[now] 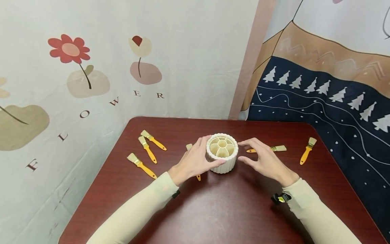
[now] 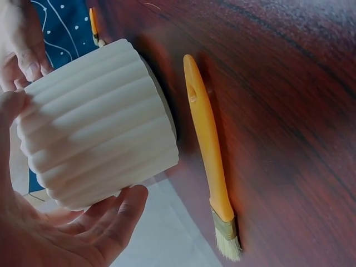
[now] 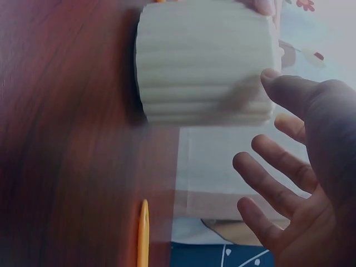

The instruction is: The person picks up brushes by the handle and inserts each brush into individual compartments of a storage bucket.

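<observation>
A cream ribbed pen holder (image 1: 222, 166) stands upright near the middle of the table, its top divided into several compartments round a central ring. No brush shows inside it. My left hand (image 1: 195, 160) grips its left side, thumb across the front and fingers round the back, as the left wrist view also shows. Off its right side is my right hand (image 1: 266, 161), fingers spread and parted from the thumb, holding nothing. In the right wrist view that thumb's tip (image 3: 271, 75) appears close to the rim; whether it touches I cannot tell. A yellow-handled paintbrush (image 2: 207, 139) lies beside the left hand, partly hidden in the head view.
Left on the dark red table (image 1: 231, 210) lie three paintbrushes, among them a lower one (image 1: 141, 165). Another brush (image 1: 278, 148) lies behind the right hand, and one more (image 1: 307, 151) near the right edge. Printed cloths (image 1: 195, 67) hang behind the table.
</observation>
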Motion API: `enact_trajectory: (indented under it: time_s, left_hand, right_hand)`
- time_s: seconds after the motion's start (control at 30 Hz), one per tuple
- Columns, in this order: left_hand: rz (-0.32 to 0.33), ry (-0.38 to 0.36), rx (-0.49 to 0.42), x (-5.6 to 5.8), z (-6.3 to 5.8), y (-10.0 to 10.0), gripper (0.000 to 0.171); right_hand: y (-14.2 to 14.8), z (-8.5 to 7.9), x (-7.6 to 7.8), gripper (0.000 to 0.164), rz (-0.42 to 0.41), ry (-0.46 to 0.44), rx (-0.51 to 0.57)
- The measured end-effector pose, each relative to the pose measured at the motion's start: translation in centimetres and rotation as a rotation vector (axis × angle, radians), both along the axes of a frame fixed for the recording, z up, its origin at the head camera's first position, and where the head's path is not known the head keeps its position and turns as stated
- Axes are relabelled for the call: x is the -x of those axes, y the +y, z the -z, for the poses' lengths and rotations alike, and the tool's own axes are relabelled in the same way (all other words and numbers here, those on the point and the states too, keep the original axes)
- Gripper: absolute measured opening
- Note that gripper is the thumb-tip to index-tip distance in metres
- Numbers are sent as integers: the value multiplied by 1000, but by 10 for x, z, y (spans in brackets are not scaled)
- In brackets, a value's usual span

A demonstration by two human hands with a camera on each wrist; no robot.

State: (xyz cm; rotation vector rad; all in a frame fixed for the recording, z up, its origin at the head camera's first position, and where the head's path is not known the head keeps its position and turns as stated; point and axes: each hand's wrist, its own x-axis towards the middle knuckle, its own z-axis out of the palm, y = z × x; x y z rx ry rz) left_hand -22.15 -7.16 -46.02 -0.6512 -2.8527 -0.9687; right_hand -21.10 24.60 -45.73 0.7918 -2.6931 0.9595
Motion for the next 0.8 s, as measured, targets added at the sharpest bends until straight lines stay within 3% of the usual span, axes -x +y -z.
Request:
enact_trajectory:
  time_s: [0.8]
  left_hand:
    - [-35, -45, -27, -2, 1, 2, 113]
  right_hand:
    - [75, 12, 16, 55, 169, -13, -105]
